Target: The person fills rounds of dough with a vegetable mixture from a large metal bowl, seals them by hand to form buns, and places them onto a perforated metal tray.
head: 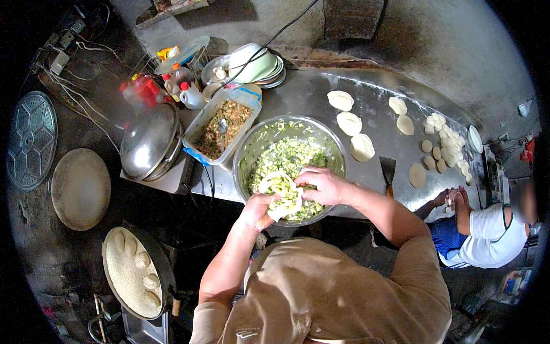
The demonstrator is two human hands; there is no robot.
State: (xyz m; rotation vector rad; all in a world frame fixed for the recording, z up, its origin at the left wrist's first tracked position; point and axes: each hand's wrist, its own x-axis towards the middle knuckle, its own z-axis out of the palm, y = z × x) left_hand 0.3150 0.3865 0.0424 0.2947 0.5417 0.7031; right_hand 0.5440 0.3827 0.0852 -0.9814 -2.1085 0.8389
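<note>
My left hand (258,211) holds a round dough wrapper (281,214) heaped with chopped green vegetable filling (279,187). At the wrapper's right edge are the fingers of my right hand (320,185), which seem to pinch the dough; the fingertips are partly hidden. Both hands are over a large steel bowl (339,150) of chopped greens. Several flattened dough rounds (349,123) lie right of the bowl. To its left, a clear plastic container (253,114) holds a reddish-brown filling with a spoon (223,129) in it.
Small dough pieces (451,146) and a scraper (387,170) lie further right, where another person (494,234) works dough. A lidded steel pan (148,142) and bottles (191,95) stand left, with stacked bowls (258,64) behind. A round steamer (133,275) at lower left holds several shaped buns.
</note>
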